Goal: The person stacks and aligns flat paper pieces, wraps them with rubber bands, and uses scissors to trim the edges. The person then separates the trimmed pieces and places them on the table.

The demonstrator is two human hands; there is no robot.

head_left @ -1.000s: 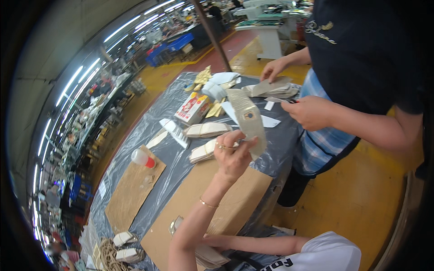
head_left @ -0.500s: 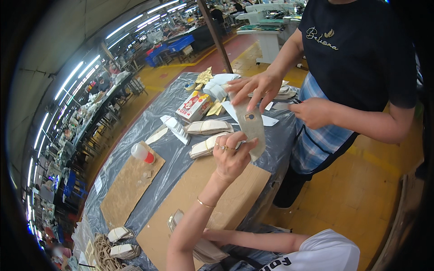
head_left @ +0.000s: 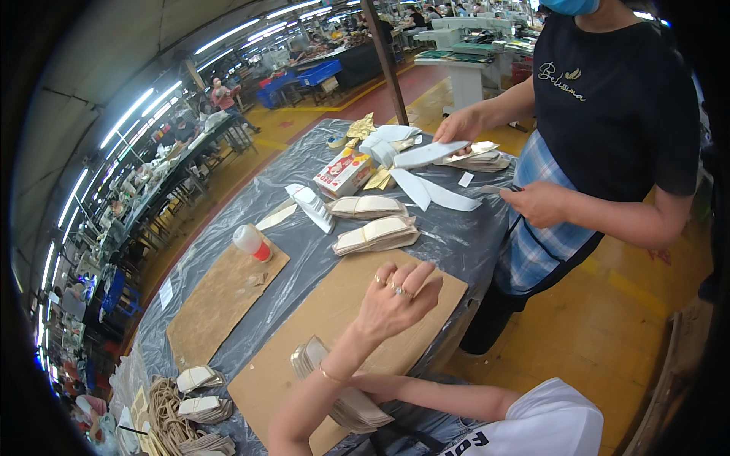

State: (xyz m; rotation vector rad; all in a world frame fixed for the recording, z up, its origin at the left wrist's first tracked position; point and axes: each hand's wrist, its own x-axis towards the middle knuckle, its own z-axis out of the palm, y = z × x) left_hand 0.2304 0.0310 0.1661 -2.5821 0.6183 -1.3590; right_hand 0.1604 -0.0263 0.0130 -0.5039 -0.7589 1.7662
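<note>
My left hand (head_left: pixel 397 302), with rings and a bracelet, is raised above the brown cardboard sheet (head_left: pixel 426 304). Its fingers are curled, and nothing shows in them. My right hand (head_left: pixel 370 386) reaches in from the right beneath my left forearm, beside a stack of thin beige pieces (head_left: pixel 357 410). Its fingers are hidden, so its grip is unclear. Across the table corner, a co-worker's hand (head_left: pixel 461 128) holds a long, pale, curved piece (head_left: pixel 430 155). The co-worker's other hand (head_left: pixel 532 204) holds a small greyish item that I cannot make out.
Banded beige bundles (head_left: pixel 376 234) lie beyond the cardboard. A bottle with a red lower part (head_left: pixel 252 243) stands on a brown board (head_left: pixel 220 311). Farther back is a red and white box (head_left: pixel 344 173). Cord (head_left: pixel 169 410) lies near left. A post (head_left: pixel 386 64) rises behind the plastic-covered table.
My left hand has let go of the pale piece with a hole and drawn back toward me. The co-worker's hand has moved back, now holding a pale curved piece.
</note>
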